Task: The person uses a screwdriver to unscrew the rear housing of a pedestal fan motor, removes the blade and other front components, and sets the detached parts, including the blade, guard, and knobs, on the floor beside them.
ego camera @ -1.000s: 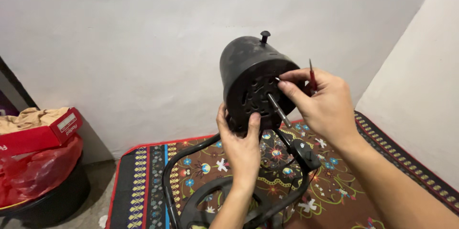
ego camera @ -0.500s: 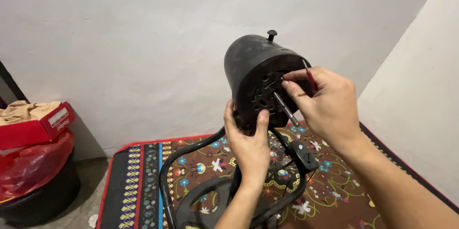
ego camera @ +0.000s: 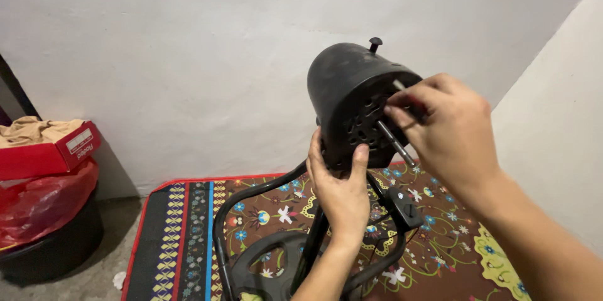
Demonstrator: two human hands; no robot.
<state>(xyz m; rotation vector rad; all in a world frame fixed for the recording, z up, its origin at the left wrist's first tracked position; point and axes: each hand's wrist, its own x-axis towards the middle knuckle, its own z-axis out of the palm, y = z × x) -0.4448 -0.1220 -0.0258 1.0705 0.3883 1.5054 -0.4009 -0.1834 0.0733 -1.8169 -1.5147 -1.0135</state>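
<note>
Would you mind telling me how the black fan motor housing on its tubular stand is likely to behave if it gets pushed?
The motor housing sits high on a slim black stand, so it probably feels top-heavy and may tip or swing. The left hand grips its underside, perhaps to steady it. The rigid-looking shell should not flex under the right hand. The patterned mat may grip the base somewhat.

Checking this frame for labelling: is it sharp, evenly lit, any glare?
Head view: soft, even light, no glare; the black motor housing is dark, but its vent holes read; the right hand is slightly motion-blurred, the left hand sharper; a faint shadow falls beside the red box.
</note>
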